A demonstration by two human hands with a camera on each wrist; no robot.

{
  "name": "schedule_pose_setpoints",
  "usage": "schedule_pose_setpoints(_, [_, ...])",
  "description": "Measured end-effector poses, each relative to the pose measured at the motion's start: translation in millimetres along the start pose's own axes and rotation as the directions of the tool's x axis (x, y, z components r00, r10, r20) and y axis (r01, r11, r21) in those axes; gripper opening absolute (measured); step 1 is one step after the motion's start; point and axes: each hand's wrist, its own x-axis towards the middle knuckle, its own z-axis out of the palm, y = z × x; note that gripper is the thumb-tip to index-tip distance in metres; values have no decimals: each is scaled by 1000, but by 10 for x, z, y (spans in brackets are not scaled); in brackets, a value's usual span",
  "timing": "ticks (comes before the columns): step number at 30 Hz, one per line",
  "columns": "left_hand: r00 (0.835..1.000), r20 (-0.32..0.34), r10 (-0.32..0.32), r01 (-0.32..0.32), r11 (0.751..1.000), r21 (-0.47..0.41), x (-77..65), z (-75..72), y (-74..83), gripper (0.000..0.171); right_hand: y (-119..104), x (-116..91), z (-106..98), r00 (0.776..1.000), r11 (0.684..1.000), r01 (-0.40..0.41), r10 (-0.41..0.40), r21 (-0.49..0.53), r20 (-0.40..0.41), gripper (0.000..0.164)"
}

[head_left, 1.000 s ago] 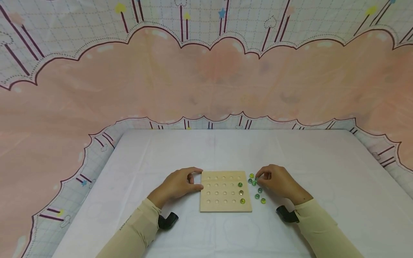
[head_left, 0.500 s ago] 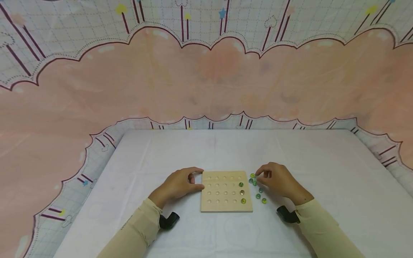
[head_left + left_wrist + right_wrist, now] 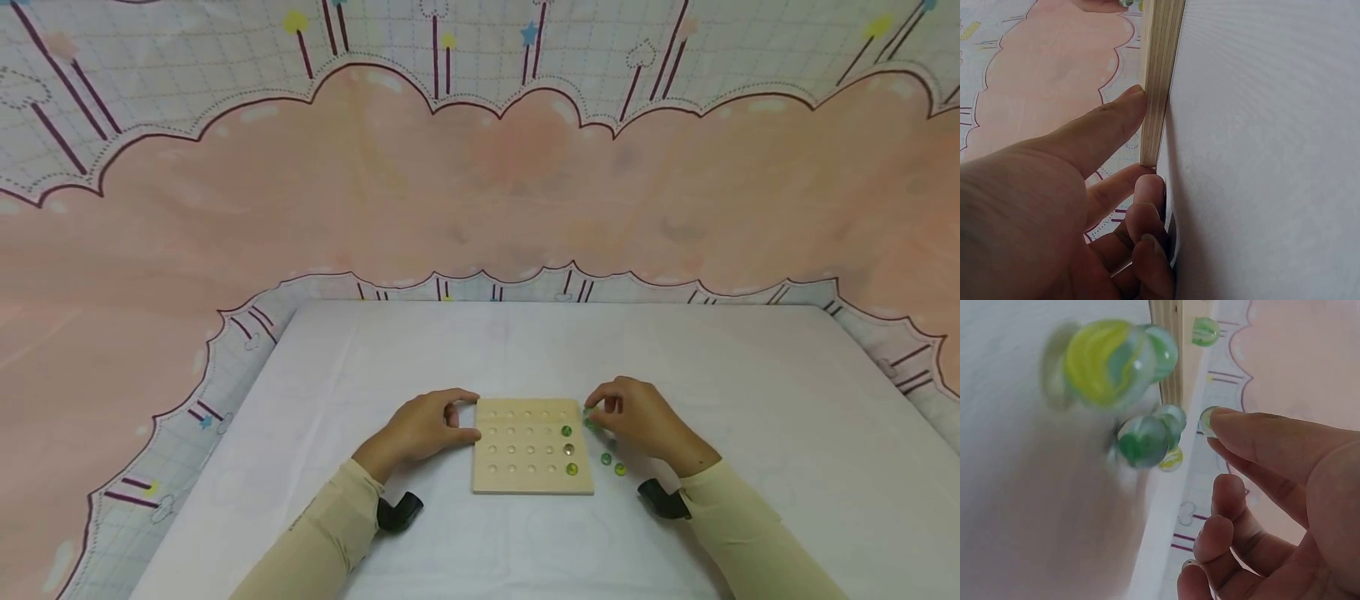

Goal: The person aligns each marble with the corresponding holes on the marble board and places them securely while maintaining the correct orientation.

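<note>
A square wooden board (image 3: 521, 442) with rows of round hollows lies flat on the white table. Three glass marbles sit in its rightmost column, among them a green marble (image 3: 566, 431) and a yellow-green marble (image 3: 572, 469). At the board's left edge, my left hand (image 3: 427, 425) touches it with thumb and index fingertip; its other fingers curl beneath, as the left wrist view shows. My right hand (image 3: 641, 417) pinches a clear greenish marble (image 3: 1208, 422) between thumb and index finger, just off the board's upper right edge. It partly hides loose marbles below it.
Several loose marbles lie right of the board, including a green one (image 3: 606, 459) and a yellow-green one (image 3: 620, 470). The white tabletop (image 3: 450, 350) extends to a patterned pink backdrop (image 3: 480, 200). Each wrist wears a black camera mount (image 3: 400, 512).
My right hand has shifted slightly left toward the board, carrying the pinched marble off the table and covering some loose marbles. The left hand keeps its place at the board's edge.
</note>
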Motion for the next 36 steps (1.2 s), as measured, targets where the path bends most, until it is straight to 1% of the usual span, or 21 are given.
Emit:
schedule_pose_setpoints(5, [1000,2,8,-8,1000,-3,-4,5,-6,56,-48,39,35,1000,1000,-1,1,2,16,10])
schedule_pose_setpoints(13, [1000,5,2,-2,1000,-11,-15,7,-4,56,-106,70,77,999,1000,14,-14,2,35,10])
schedule_pose_setpoints(22, [1000,4,12,-12,1000,-6,-21,-3,10,56,-159,114,89,998,998,54,-53,-16,43,9])
schedule_pose_setpoints(28, [1000,5,3,-3,1000,-3,-15,-6,6,56,-185,137,127,997,999,40,-40,6,62,9])
schedule_pose_setpoints(36, [1000,3,7,-7,1000,-3,-31,-20,12,55,-212,165,152,996,999,37,-36,-11,82,7])
